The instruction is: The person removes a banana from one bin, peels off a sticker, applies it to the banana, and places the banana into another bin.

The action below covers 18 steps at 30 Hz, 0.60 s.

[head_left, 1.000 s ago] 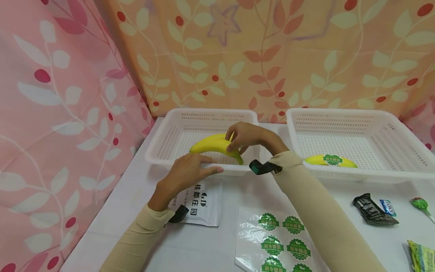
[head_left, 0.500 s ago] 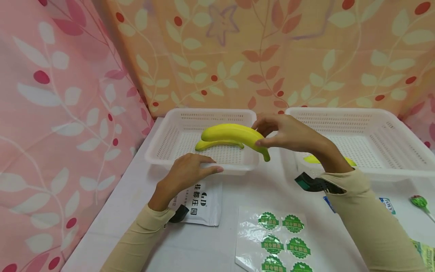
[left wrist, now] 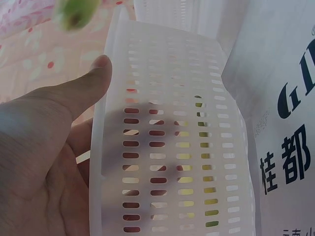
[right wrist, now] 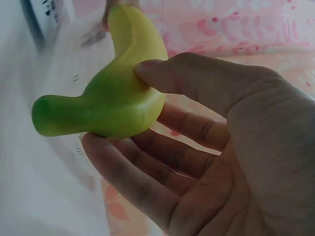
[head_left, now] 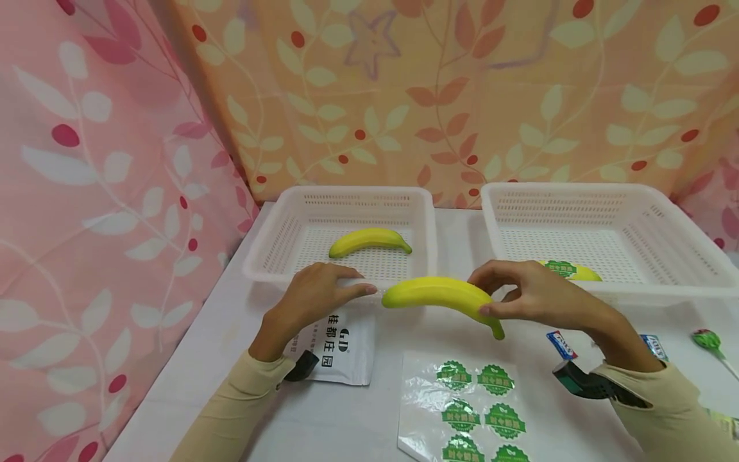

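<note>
Pinching the banana (head_left: 433, 292) close to its stem end, we held it in the air with our right hand (head_left: 522, 292). The thumb pressed one side and the fingers met it from the opposite side, partly spread, with the palm well apart from the peel. The banana lay crosswise, its stem to the right and tilted down, its blunt tip to the left, near our left thumb. From the head view it crossed in front of the near right corner of the left basket (head_left: 358, 210).

We gripped the near rim of that basket with our left hand (head_left: 312, 289), the thumb along the rim and the fingers bent over to the inside, where they showed through the slots. A second banana (head_left: 369, 242) lay on the basket's floor, stem to the right.

In the right basket (head_left: 577, 247) we saw a third banana (head_left: 586, 274) beside the near wall, bearing a green label (head_left: 560, 268) and partly hidden by our right hand.

Nearer on the table (head_left: 346, 427) lay a white pouch (head_left: 355, 362), just below our left hand, and to its right a sheet (head_left: 420, 391) of green stickers (head_left: 500, 380). Farther right were two small wrapped candies (head_left: 562, 344) and a lollipop (head_left: 705, 339).
</note>
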### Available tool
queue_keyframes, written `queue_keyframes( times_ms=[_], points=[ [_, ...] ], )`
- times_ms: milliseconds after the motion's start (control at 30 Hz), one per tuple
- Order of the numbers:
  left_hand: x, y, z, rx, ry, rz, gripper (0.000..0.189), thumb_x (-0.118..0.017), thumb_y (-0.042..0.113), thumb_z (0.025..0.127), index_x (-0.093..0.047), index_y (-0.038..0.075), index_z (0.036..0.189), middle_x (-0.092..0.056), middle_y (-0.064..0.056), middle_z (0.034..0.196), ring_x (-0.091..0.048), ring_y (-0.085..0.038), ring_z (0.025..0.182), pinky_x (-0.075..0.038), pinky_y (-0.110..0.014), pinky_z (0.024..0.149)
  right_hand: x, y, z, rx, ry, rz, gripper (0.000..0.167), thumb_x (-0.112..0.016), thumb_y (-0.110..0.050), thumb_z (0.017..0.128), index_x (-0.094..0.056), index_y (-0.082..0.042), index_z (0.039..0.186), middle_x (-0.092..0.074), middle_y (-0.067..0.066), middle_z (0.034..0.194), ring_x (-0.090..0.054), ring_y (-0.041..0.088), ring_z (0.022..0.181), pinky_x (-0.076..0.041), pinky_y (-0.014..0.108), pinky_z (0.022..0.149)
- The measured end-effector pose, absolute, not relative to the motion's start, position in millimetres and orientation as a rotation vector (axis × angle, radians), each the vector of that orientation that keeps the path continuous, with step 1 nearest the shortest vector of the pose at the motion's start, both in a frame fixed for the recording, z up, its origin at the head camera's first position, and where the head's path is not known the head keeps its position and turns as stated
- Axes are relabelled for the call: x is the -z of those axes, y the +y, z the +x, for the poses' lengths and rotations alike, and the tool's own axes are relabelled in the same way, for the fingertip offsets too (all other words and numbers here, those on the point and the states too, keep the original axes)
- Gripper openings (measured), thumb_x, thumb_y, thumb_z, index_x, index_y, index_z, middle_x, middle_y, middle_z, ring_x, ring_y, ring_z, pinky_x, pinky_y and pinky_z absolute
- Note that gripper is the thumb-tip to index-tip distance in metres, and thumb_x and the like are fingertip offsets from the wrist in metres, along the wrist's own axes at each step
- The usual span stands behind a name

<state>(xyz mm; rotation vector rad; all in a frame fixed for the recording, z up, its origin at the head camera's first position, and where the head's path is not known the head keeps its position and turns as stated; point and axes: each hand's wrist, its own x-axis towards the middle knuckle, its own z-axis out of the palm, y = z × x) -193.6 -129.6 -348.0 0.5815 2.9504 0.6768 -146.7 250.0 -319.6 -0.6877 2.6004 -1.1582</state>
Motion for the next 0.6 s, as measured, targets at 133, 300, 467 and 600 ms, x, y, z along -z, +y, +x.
queue_keyframes(
  times_ms=[133, 300, 467, 600],
  points=[
    [349.3, -130.3, -194.1, -0.669, 2.961, 0.585, 0.061, -0.071, 0.071, 0.090, -0.078, 0.026, 0.130, -0.078, 0.006, 0.122, -0.067, -0.022, 0.109, -0.050, -0.046, 0.100, 339.1, 257.8, -140.8, 1.097, 2.567, -0.639, 0.035, -0.082, -0.034, 0.093, -0.070, -0.020, 0.123, -0.074, -0.005, 0.108, -0.069, 0.013, 0.100, -0.061, 0.029, 0.083],
    [348.6, -129.3, -194.2, -0.652, 2.963, 0.598, 0.058, -0.070, 0.068, 0.092, -0.077, 0.026, 0.131, -0.078, 0.006, 0.122, -0.067, -0.022, 0.107, -0.051, -0.046, 0.099, 359.0, 263.0, -139.3, 0.988, 2.575, -0.570, 0.039, -0.082, -0.037, 0.092, -0.070, -0.017, 0.123, -0.074, -0.007, 0.106, -0.068, 0.012, 0.098, -0.057, 0.027, 0.083],
    [347.8, -126.9, -191.7, -0.668, 2.945, 0.614, 0.055, -0.070, 0.064, 0.095, -0.076, 0.025, 0.133, -0.077, 0.005, 0.123, -0.066, -0.022, 0.106, -0.050, -0.046, 0.100, 373.5, 266.2, -141.0, 0.993, 2.560, -0.547, 0.041, -0.082, -0.035, 0.091, -0.070, -0.013, 0.124, -0.074, -0.005, 0.105, -0.068, 0.014, 0.097, -0.056, 0.028, 0.081],
    [344.1, -121.0, -184.1, -0.699, 2.988, 0.713, 0.047, -0.075, 0.052, 0.097, -0.076, 0.021, 0.133, -0.076, 0.004, 0.127, -0.068, -0.022, 0.116, -0.051, -0.048, 0.105, 380.8, 268.8, -143.2, 1.004, 2.562, -0.557, 0.042, -0.080, -0.035, 0.094, -0.069, -0.012, 0.127, -0.074, -0.005, 0.107, -0.068, 0.013, 0.099, -0.056, 0.028, 0.081]
  ],
)
